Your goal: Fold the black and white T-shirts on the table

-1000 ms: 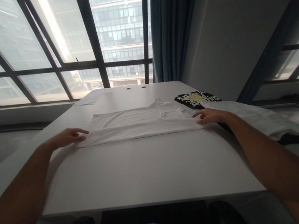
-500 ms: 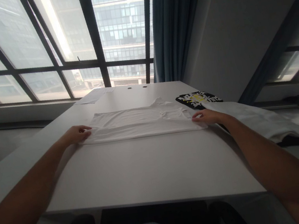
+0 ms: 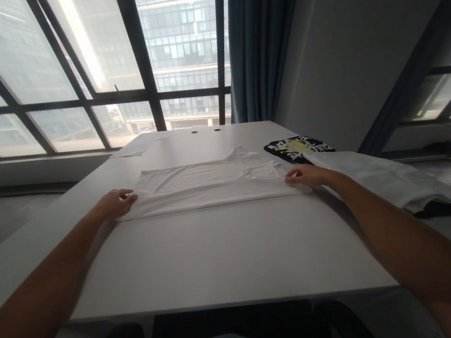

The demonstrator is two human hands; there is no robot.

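A white T-shirt (image 3: 208,195) lies flat on the white table (image 3: 230,258), with its near part folded over in a long strip. At the strip's left end, my left hand (image 3: 117,203) has its fingers closed on the cloth. My right hand (image 3: 306,174) pinches the fabric near the right end, beside a bunched sleeve area. The fingertips of both hands partly cover the cloth they hold. Toward the far right side, a small raised piece of the shirt sticks out from its back edge.
Right of my right hand lies a pile of white and dark cloth (image 3: 387,176), with a black printed piece (image 3: 296,148) showing white and yellow graphics. Sheets of paper (image 3: 137,145) rest at the table's far left corner. Windows and a blue curtain (image 3: 262,45) stand behind.
My right hand has shifted slightly left along the shirt's folded strip. My left hand and the shirt look nearly the same.
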